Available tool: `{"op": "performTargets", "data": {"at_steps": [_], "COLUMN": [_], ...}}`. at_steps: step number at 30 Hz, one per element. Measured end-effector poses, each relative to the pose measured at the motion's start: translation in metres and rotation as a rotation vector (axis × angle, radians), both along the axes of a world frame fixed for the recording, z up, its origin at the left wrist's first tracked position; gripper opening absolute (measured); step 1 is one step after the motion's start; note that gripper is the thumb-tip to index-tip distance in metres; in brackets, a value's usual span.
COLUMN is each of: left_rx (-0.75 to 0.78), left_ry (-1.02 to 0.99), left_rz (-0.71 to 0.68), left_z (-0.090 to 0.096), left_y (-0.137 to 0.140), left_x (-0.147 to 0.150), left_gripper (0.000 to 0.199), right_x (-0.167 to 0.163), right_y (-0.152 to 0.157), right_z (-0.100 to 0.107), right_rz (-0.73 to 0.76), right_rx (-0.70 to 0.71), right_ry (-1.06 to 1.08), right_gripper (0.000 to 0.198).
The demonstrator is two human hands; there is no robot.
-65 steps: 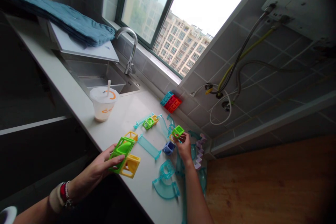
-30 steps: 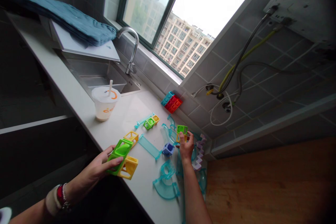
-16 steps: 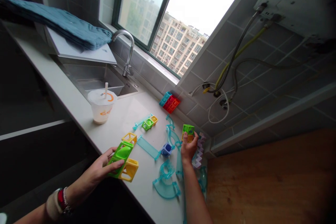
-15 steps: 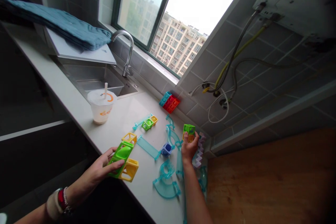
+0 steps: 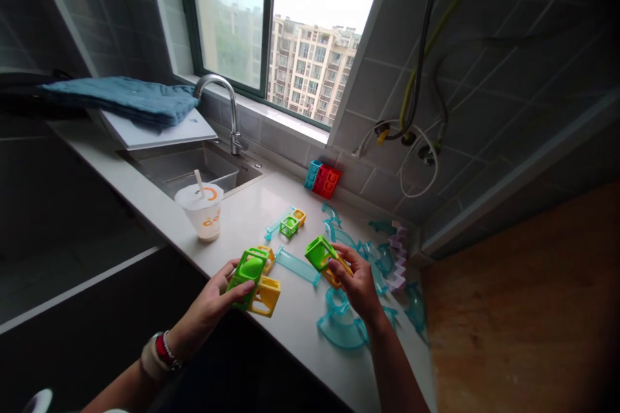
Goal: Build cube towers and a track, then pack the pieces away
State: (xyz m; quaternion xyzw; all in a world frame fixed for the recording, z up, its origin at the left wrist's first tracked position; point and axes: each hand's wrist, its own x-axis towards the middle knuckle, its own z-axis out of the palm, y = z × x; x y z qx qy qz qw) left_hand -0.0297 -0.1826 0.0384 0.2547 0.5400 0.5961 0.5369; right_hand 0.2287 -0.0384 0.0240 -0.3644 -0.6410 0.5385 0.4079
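Observation:
My left hand [image 5: 217, 300] is closed around a joined group of green and yellow cube-frame blocks [image 5: 252, 274], above the counter's front edge. My right hand [image 5: 356, 277] pinches a green and yellow pair of cube blocks [image 5: 320, 253], held a short way to the right of the left hand's group. Beyond both hands, another green and yellow block pair [image 5: 290, 224] lies on the counter by a clear blue track strip. A flat blue track piece [image 5: 298, 264] rests between the hands. Under and beside my right wrist are curved translucent blue track pieces [image 5: 343, 329].
A lidded plastic cup [image 5: 202, 210] with a straw stands left on the white counter [image 5: 247, 206], near the sink [image 5: 194, 168] and faucet [image 5: 235, 116]. Red and blue blocks [image 5: 322, 179] sit against the wall. A lilac zigzag piece [image 5: 397, 255] lies at the right, near a wooden panel [image 5: 523, 310].
My right hand has come back from the counter's far side with the green and yellow pair, nearer my left hand. The camera view has tilted. My left hand keeps its grip.

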Motion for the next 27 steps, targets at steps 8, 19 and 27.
{"op": "performTargets", "data": {"at_steps": [8, 19, 27], "left_rx": [-0.049, 0.022, 0.007], "left_ry": [0.028, 0.065, 0.24], "left_rz": [0.019, 0.084, 0.102], "left_z": [0.007, 0.025, 0.025], "left_y": [-0.003, 0.001, 0.013], "left_x": [0.014, 0.035, 0.045], "left_gripper": [0.075, 0.074, 0.07], "right_x": [-0.014, -0.038, -0.027], "right_y": [0.006, 0.026, 0.029], "right_z": [0.018, 0.042, 0.043], "right_rz": [0.364, 0.542, 0.552], "right_rx": [0.078, 0.269, 0.302], "right_ry": [-0.137, -0.204, -0.164], "right_gripper": [0.045, 0.046, 0.046]}}
